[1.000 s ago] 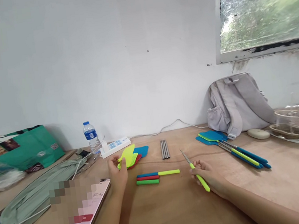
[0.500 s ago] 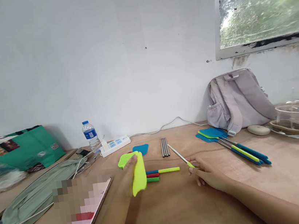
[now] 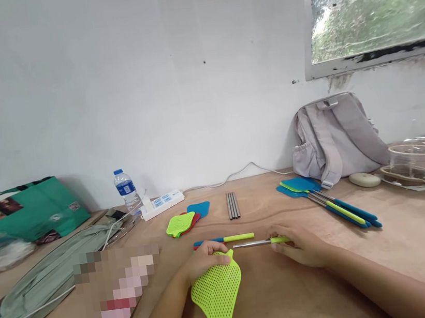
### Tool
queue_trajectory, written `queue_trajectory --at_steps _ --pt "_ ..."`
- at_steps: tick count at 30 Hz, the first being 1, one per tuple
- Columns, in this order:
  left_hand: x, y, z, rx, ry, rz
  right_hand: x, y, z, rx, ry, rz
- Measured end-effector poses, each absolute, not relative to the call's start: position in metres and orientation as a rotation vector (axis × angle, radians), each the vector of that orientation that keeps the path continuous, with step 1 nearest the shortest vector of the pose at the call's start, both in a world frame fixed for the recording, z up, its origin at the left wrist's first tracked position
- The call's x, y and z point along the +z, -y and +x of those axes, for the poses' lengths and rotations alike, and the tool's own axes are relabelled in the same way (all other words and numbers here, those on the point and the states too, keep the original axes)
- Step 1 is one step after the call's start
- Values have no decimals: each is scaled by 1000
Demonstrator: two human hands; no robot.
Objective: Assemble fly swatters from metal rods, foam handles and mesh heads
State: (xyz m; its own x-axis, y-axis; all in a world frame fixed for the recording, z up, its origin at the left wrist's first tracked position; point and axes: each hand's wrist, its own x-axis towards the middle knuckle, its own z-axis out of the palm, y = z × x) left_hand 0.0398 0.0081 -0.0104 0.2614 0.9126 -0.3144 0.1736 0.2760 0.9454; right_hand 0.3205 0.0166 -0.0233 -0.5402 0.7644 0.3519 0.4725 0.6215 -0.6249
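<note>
My left hand [image 3: 209,258] pinches a lime-green perforated fly swatter head [image 3: 219,296] near its narrow neck. In my right hand [image 3: 298,244] is a metal rod with a lime-green grip [image 3: 253,244], a fly swatter handle, lying level with its bare tip a little apart from the neck. Just behind my hands lie loose handle grips, a lime-green one [image 3: 238,237] and a blue one [image 3: 209,241], with a red one partly hidden by my left hand. Further back are several grey metal tubes [image 3: 233,206] side by side.
Green, red and blue swatter heads [image 3: 181,224] overlap at centre left. Whole fly swatters [image 3: 338,207] lie at right before a grey backpack [image 3: 335,137]. A power strip [image 3: 162,204], a water bottle [image 3: 125,188], a blurred-out phone and a green bag [image 3: 43,210] are at left.
My left hand has brought the green swatter head right and toward me, turning its flat face up. My right hand has swung the rod level, its tip now pointing left toward the head.
</note>
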Motion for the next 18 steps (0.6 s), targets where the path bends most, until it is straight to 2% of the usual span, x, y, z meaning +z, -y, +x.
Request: queue_trajectory --at_steps 18 --pt "3 0 35 493 -1250 1524 -18 -12 319 543 2341 -935"
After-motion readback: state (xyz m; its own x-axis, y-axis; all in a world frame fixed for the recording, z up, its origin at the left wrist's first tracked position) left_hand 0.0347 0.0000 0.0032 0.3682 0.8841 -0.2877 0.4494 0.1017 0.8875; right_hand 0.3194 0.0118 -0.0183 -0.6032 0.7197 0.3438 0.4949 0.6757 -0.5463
